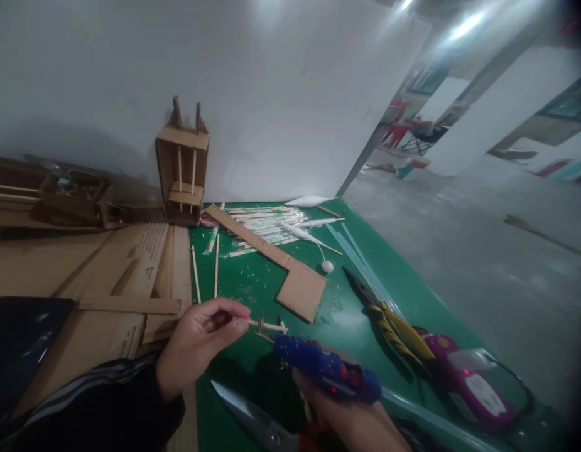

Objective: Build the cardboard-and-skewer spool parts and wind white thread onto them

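Observation:
Between its thumb and fingertips my left hand point(203, 342) pinches a thin wooden stick point(274, 327), which points to the right and has a small dark piece around it. My right hand point(340, 408) is wrapped round the handle of a blue glue gun point(325, 367). The gun's nozzle lies close beside the stick, just below it; whether they touch is hard to tell. A clear glue stick point(426, 411) comes out of the back of the gun. Beyond both hands lies an L-shaped cardboard piece point(302, 292) on the green table point(252, 282).
Scissors point(252, 414) lie near my right hand. Yellow-handled pliers point(394, 329) and a purple device point(469, 376) sit at the right. Packaged sticks point(266, 223) lie at the back. A cardboard frame point(183, 169) stands against the wall, with cardboard sheets point(92, 263) at left.

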Demonstrator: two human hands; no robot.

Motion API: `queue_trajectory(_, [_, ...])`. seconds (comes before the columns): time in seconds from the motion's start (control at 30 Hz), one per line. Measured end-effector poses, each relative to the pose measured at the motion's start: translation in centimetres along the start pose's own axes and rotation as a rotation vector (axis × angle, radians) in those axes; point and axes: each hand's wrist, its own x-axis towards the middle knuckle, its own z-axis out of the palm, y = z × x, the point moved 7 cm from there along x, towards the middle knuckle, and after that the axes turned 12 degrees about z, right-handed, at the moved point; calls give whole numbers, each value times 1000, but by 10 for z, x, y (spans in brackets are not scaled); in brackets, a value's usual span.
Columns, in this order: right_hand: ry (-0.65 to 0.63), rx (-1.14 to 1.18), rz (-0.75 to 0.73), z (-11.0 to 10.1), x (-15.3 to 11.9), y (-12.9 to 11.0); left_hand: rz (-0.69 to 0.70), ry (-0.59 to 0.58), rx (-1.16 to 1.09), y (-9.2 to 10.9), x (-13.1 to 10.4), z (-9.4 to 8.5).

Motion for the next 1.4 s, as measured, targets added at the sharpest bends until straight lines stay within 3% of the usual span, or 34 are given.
queue_trajectory(0.73, [52, -69, -35, -1, 1, -3, 51, -34, 17, 3, -1, 2])
queue_trajectory(1.4, [15, -46, -30, -1, 0, -6, 74, -48, -9, 1, -1, 2])
